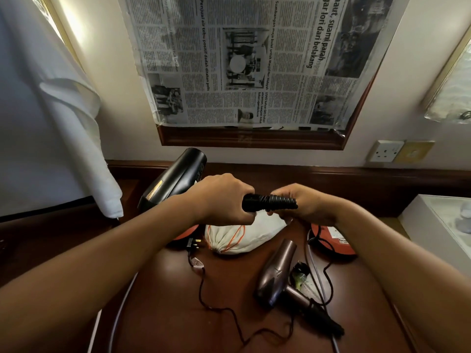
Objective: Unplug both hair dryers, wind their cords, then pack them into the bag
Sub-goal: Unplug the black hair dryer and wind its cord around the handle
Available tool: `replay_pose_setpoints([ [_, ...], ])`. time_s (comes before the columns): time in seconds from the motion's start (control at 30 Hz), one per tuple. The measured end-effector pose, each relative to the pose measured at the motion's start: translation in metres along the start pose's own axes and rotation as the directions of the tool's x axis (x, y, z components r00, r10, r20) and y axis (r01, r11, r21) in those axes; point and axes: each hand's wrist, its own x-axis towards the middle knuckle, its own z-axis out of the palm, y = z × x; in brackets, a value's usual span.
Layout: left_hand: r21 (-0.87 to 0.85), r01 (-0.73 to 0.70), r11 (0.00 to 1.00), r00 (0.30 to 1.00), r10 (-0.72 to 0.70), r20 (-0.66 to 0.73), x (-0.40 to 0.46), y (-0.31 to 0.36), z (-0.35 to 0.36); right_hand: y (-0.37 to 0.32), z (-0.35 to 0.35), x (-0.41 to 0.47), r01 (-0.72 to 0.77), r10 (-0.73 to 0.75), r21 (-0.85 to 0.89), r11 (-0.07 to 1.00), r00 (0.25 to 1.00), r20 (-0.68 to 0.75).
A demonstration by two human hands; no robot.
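Note:
I hold a black hair dryer (175,177) up above the desk, its barrel pointing away to the upper left. My left hand (224,197) grips its handle. My right hand (305,202) pinches the ribbed cord sleeve (277,201) at the handle's end. Its cord (216,299) trails over the desk to a loose black plug (193,243). A brown hair dryer (277,271) lies on the desk at the right, its cord (328,273) loose. A white drawstring bag (242,238) with an orange string lies under my hands.
A wall socket (386,150) sits at the back right with nothing plugged in. Two red round mats (339,248) lie on the brown desk (163,322). A white box (433,225) stands at the right and a white towel (63,128) hangs at the left.

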Motion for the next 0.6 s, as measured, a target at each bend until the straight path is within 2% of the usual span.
replay_pose_setpoints([
  [0.13,0.048,-0.005,0.999,1.000,0.004,0.025,-0.001,0.003,0.005,-0.021,-0.015,0.004,-0.035,0.044,-0.289,0.957,0.999,0.022],
  [0.2,0.047,-0.003,0.999,0.999,0.001,0.044,-0.001,0.002,0.006,-0.029,-0.022,0.007,-0.031,0.028,-0.443,0.896,1.000,-0.014],
  [0.27,0.054,0.011,0.998,0.999,-0.013,0.050,0.000,0.001,0.008,-0.034,-0.027,0.007,-0.051,0.006,-0.526,0.849,0.996,-0.087],
  [0.4,0.123,0.019,0.992,0.998,-0.026,0.057,0.000,0.000,0.012,-0.042,-0.027,0.004,-0.003,-0.115,-0.571,0.821,0.979,-0.170],
  [0.6,0.140,0.049,0.989,0.997,-0.058,0.056,0.002,-0.002,0.021,-0.047,-0.017,0.000,0.062,-0.200,-0.467,0.882,0.947,-0.252],
])
